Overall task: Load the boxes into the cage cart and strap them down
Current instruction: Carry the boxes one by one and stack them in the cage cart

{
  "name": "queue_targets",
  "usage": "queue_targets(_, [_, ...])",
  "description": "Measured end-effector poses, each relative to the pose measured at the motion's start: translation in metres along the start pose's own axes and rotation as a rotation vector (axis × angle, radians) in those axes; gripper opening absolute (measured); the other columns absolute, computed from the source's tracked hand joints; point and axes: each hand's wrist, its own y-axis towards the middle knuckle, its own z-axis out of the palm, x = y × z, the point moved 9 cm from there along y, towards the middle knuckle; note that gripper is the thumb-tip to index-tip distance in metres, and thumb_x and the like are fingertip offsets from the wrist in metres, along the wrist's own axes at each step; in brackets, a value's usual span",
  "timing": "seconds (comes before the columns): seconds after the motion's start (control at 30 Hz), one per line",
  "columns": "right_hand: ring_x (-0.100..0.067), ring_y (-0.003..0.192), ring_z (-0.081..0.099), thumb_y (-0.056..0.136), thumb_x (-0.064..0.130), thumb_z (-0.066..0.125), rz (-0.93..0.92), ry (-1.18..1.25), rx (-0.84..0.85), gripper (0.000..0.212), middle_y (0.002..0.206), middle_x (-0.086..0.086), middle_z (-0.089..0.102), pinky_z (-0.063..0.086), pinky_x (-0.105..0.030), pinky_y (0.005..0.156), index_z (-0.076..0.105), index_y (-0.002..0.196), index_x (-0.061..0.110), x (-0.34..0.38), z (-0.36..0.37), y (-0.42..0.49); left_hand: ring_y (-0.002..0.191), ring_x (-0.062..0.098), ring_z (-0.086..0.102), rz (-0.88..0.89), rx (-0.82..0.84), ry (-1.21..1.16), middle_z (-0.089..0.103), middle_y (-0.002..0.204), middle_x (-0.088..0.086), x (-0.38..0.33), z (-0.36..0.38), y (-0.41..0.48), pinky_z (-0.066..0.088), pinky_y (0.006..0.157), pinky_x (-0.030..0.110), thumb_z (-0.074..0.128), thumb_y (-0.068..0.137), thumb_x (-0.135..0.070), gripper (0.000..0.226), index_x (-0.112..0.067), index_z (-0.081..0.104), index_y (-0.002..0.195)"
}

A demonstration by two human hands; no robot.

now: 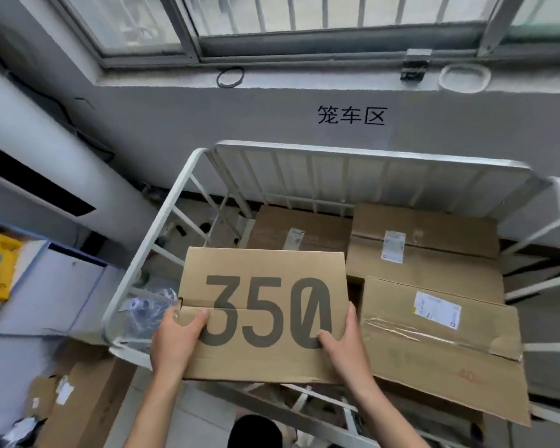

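Box level, long axis running left-right.

only the person's arms and a patch of clothing show. the left hand and the right hand are both bare, and so is each wrist. the left forearm and the right forearm are uncovered as far as the view shows them, right down to its bottom edge. the fingers are slim, the thumbs being the plainest part (the nails are too blurred to judge). between the two forearms, at the bottom edge, is a rounded black shape, matte and unmarked, which looks like dark clothing; whether it is a trouser leg or a shoe cannot be told.
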Motion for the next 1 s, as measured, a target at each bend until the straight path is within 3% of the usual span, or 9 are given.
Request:
queue_targets(0.17, [-0.022,0.130,0.050,0.085,0.019,0.066,0.107,0.018,-0.100,0.078,0.144,0.004,0.051,0.043,-0.048,0.109,0.026,0.152,0.029,-0.016,0.030,0.041,0.094,0.025,0.065,-0.012,0.186,-0.007,0.069,0.098,-0.002,0.017,0.056,0.080,0.053,0.090,0.048,0.074,0.081,-0.053,0.039,-0.026,0.059,0.104])
queue_targets(0.27, [-0.017,0.127,0.051,0.085,0.017,0.066,0.207,0.035,-0.166,0.076,0.138,0.010,0.053,0.043,-0.041,0.108,0.027,0.150,0.031,-0.039,0.054,0.062,0.094,0.026,0.066,-0.035,0.297,0.009,0.070,0.098,-0.003,0.037,0.096,0.129,0.053,0.088,0.045,0.075,0.076,-0.058,0.047,-0.025,0.059,0.107])
queue_targets(0.43, [-0.006,0.111,0.060,0.084,0.013,0.067,0.343,0.102,-0.214,0.068,0.121,0.017,0.061,0.049,-0.027,0.090,0.036,0.139,0.037,-0.097,0.099,0.112,0.094,0.022,0.064,-0.045,0.407,0.038,0.067,0.095,-0.009,0.072,0.163,0.205,0.050,0.078,0.038,0.076,0.080,-0.049,0.038,-0.029,0.056,0.104])
queue_targets(0.53, [-0.008,0.108,0.060,0.086,0.010,0.066,0.392,0.128,-0.255,0.063,0.121,0.009,0.061,0.050,-0.030,0.087,0.039,0.138,0.033,-0.132,0.116,0.145,0.091,0.018,0.061,-0.052,0.485,0.058,0.065,0.099,-0.007,0.089,0.205,0.233,0.044,0.072,0.035,0.076,0.079,-0.049,0.044,-0.027,0.054,0.110])
queue_targets(0.67, [-0.010,0.107,0.060,0.087,0.014,0.067,0.453,0.150,-0.272,0.063,0.122,0.009,0.061,0.051,-0.035,0.089,0.039,0.139,0.033,-0.172,0.131,0.180,0.083,0.002,0.057,-0.061,0.530,0.065,0.064,0.094,-0.014,0.109,0.248,0.264,0.042,0.063,0.028,0.070,0.063,-0.058,0.052,-0.030,0.052,0.103])
queue_targets(0.8, [-0.008,0.107,0.059,0.086,0.016,0.068,0.466,0.144,-0.292,0.067,0.120,0.013,0.060,0.052,-0.035,0.089,0.037,0.143,0.032,-0.208,0.128,0.211,0.092,0.013,0.062,-0.056,0.583,0.092,0.064,0.102,-0.009,0.136,0.296,0.281,0.051,0.075,0.036,0.078,0.076,-0.045,0.049,-0.027,0.049,0.111])
queue_targets(0.9, [-0.001,0.104,0.058,0.086,0.016,0.066,0.443,0.112,-0.312,0.069,0.117,0.020,0.058,0.049,-0.026,0.079,0.035,0.145,0.035,-0.227,0.116,0.237,0.094,0.010,0.061,-0.045,0.612,0.060,0.061,0.104,-0.009,0.142,0.336,0.287,0.048,0.068,0.027,0.079,0.080,-0.034,0.053,-0.019,0.047,0.118])
queue_targets(1.0, [-0.012,0.115,0.057,0.085,0.018,0.064,0.426,0.054,-0.331,0.075,0.132,0.010,0.056,0.051,-0.039,0.096,0.028,0.150,0.033,-0.246,0.095,0.264,0.104,0.019,0.062,-0.053,0.634,0.016,0.062,0.112,-0.002,0.141,0.380,0.286,0.052,0.083,0.035,0.079,0.082,-0.024,0.056,-0.011,0.045,0.124])
